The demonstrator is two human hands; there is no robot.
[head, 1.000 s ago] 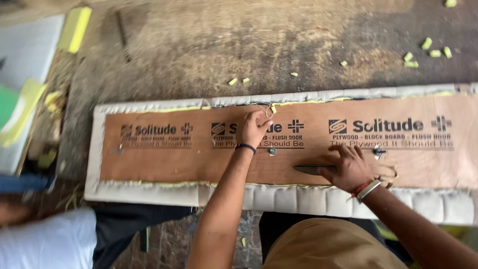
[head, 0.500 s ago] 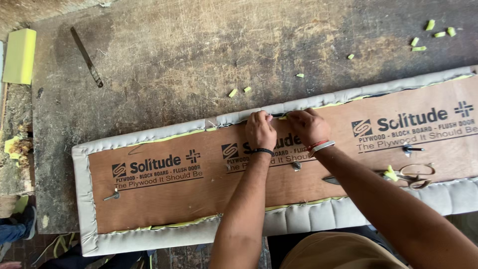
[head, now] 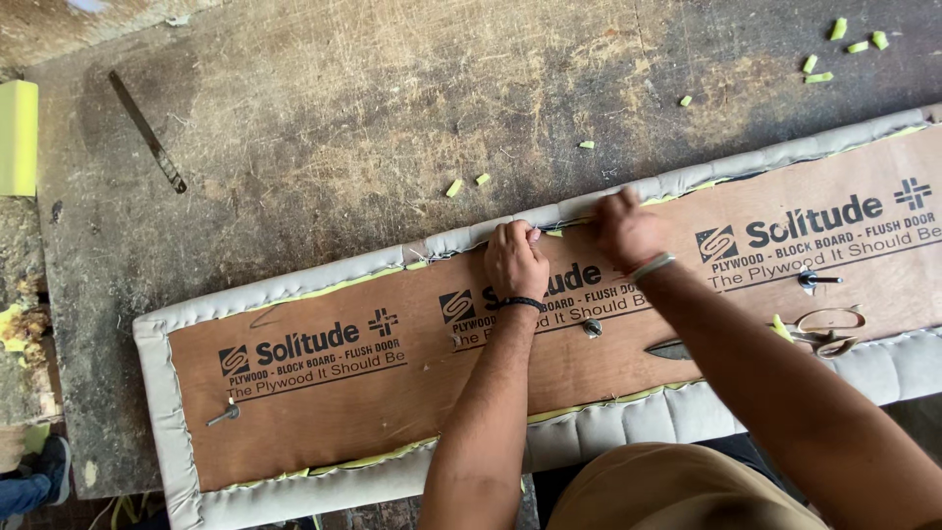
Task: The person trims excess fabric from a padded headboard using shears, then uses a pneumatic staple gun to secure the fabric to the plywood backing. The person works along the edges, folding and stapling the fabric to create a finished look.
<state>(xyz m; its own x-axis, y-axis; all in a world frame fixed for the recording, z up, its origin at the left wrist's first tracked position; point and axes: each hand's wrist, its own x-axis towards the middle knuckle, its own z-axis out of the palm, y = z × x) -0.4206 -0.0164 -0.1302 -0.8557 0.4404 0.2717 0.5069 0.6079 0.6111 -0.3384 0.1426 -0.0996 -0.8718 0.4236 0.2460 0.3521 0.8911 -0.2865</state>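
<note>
My right hand (head: 620, 231) is smeared with motion blur, so I cannot make out its fingers or whether they pinch anything at the far edge. My left hand (head: 514, 260) is knuckles-up; its fingertips curl over the grey fabric edge (head: 461, 238) and I cannot see what they hold. The plywood panel (head: 392, 393) runs off the right side of the view, its end unseen. My forearm covers the middle of the scissors (head: 814, 329), leaving only handles and a blade tip. A yellow foam block (head: 18, 137) is cut by the left edge, as is a shoe (head: 39, 476) at bottom left.
</note>
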